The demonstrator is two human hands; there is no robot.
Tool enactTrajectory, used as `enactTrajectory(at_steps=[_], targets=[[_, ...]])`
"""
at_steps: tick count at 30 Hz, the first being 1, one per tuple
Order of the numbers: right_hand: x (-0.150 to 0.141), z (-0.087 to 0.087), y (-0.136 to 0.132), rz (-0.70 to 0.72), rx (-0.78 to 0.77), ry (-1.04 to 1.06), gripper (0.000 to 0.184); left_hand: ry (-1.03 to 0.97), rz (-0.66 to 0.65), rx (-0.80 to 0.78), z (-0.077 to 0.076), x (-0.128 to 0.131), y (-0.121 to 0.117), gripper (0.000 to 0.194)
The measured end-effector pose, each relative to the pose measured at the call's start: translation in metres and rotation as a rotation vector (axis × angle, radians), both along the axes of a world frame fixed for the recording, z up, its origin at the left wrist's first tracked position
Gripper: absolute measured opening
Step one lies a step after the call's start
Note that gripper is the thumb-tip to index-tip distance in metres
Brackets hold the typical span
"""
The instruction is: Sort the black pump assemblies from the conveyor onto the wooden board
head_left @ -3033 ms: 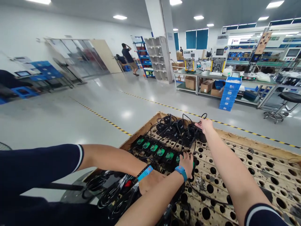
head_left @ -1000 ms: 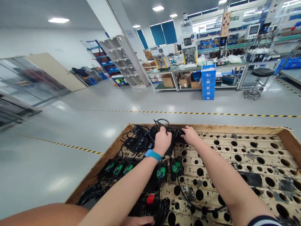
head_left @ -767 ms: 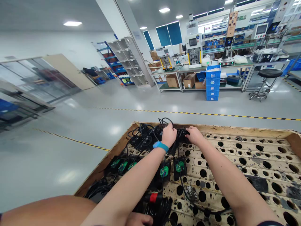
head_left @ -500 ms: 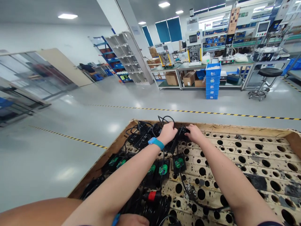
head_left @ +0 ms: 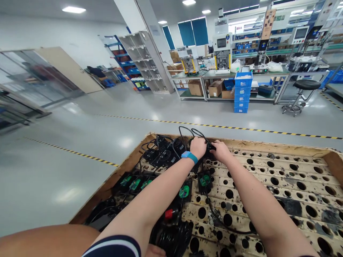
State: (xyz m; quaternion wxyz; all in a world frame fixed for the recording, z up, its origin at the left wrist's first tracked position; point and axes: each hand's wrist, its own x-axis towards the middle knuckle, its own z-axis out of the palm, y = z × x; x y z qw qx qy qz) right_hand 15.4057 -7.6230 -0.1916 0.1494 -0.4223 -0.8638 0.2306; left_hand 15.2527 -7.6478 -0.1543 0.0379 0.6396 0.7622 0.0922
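Near the far wall of a wooden-sided crate (head_left: 268, 144), my left hand (head_left: 198, 147), with a teal watch band, curls closed on a black cabled part. My right hand (head_left: 221, 151) pinches the same black part (head_left: 210, 147) from the right. Its exact kind is mostly covered by my fingers. Black cable loops (head_left: 197, 130) rise just behind my left hand. Below the hands lies a square black unit (head_left: 205, 180) with a green circuit board and a trailing cable. More such units (head_left: 184, 192) lie to the left, partly behind my left forearm.
Black fan-like units (head_left: 166, 156) fill the far left corner. Coiled black cable (head_left: 171, 239) and a red-tipped connector (head_left: 170, 214) lie nearer. Part of another hand (head_left: 156, 251) shows at the bottom edge. Beyond stand stacked blue bins (head_left: 242, 92) and a stool (head_left: 307, 83).
My left hand has moved right, closer to my right hand, and the cable loops have shifted right with it. My right hand has stayed almost in place.
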Motion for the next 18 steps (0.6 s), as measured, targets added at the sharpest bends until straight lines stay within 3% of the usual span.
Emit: enactTrajectory(at_steps=[8,11,14,18], targets=[[-0.005,0.003,0.002,-0.005,-0.034,0.010,0.041,0.205,-0.190,-0.070,0.006,-0.008,-0.034,0.025],[0.005,0.014,-0.012,-0.074,-0.054,0.036,0.059,0.228,-0.238,-0.106,0.014,-0.008,-0.053,0.023],[0.052,0.026,-0.046,-0.145,-0.047,0.093,0.066,0.255,-0.244,-0.147,0.018,0.007,-0.085,0.030],[0.186,0.024,-0.133,-0.089,-0.104,0.015,0.050,0.234,-0.305,-0.259,-0.002,0.042,-0.135,0.050]])
